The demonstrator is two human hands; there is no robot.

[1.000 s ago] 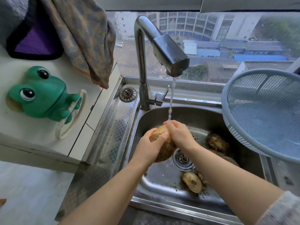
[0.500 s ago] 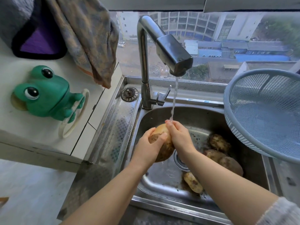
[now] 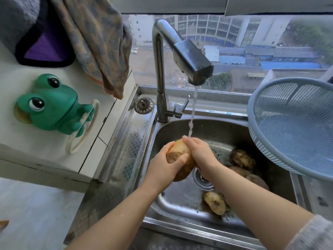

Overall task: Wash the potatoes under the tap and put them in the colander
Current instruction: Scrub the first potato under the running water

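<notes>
A large brown potato (image 3: 177, 156) is held over the steel sink (image 3: 180, 230) under the tap (image 3: 192, 56), whose thin stream of water falls onto my fingers. My left hand (image 3: 164, 166) grips the potato from the left, thumb across its front. My right hand (image 3: 201, 154) covers its right side. Three muddy potatoes lie in the basin: one at the back right (image 3: 242, 158), one beside my right forearm (image 3: 252, 177), one near the front (image 3: 215, 202). The blue-grey colander (image 3: 295, 123) sits tilted on the sink's right edge, with nothing visible inside.
A green frog holder (image 3: 52, 105) with a white ring sticks to the tiled ledge on the left. A patterned cloth (image 3: 97, 42) hangs above it. A drain plug (image 3: 143, 105) lies on the sink's back left corner. A window runs behind the tap.
Both hands have stayed on the potato under the stream, shifting only slightly as they rub it. The view has drifted a little to the left.
</notes>
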